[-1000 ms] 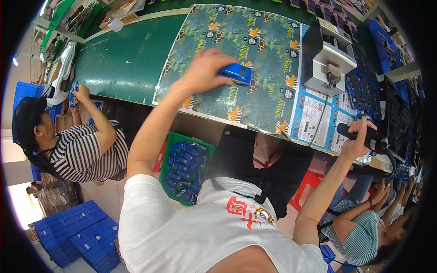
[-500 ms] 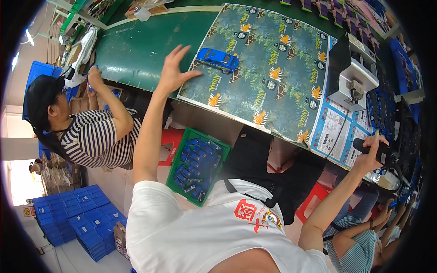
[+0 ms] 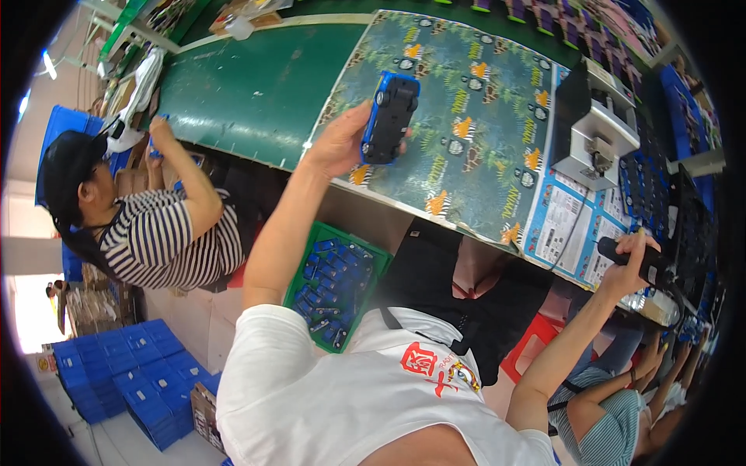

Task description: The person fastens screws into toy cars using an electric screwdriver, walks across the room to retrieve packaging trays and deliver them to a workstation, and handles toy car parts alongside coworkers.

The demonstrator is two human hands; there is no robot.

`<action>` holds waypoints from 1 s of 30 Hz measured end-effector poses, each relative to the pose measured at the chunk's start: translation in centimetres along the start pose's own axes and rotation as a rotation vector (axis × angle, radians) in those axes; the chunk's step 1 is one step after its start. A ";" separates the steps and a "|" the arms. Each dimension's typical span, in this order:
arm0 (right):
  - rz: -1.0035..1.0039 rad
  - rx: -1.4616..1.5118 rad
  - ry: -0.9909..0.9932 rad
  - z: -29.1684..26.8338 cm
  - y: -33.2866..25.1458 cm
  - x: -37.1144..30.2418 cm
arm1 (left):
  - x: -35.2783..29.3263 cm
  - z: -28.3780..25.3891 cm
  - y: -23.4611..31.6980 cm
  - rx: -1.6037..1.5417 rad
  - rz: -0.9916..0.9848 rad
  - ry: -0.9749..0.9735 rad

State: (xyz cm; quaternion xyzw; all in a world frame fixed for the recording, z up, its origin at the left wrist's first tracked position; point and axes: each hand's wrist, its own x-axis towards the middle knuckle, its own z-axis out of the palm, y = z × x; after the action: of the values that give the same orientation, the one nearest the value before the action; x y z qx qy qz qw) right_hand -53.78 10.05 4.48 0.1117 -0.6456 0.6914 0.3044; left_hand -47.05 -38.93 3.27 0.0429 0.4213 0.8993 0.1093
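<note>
"Underside or roof: which face of the toy car (image 3: 392, 116) is turned up?"

"Underside; the black base and wheels are exposed, and the blue body is clasped along its sides between the thumb and fingers of the left hand (image 3: 339, 144), over the patterned sheet (image 3: 482, 124), close to its near edge."

"And by the right hand (image 3: 628, 264), what is held?"

"A black cylindrical tool (image 3: 610, 248) is gripped, fingers wrapped around it, well apart from the car and near the metal fixture (image 3: 575, 159). The tool's tip cannot be made out."

"How is the car best held?"

"By its sides, it is judged, kept steady with the base left uncovered. The wheels are better left unsqueezed, and the tool is best kept clear of the blue paint."
</note>
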 end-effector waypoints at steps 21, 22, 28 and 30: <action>0.001 -0.109 -0.083 0.3 0.4 0.0 | -2.3 -0.4 -2.8 -0.206 0.063 0.295; 0.002 -0.110 -0.088 -0.4 0.0 0.5 | -2.6 -0.6 -2.8 -0.247 0.076 0.306; 0.186 -0.141 -0.371 -3.1 1.2 1.5 | -2.7 -0.8 -2.7 -0.286 0.080 0.230; 0.224 -0.296 -0.122 -0.3 0.2 0.1 | -2.5 -0.4 -2.8 -0.282 0.078 0.231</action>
State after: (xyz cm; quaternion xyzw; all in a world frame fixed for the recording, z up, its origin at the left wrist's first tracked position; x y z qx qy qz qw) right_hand -53.89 10.32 4.32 0.0349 -0.7657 0.6106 0.1992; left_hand -44.20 -38.10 0.87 -0.0598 0.2987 0.9520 0.0302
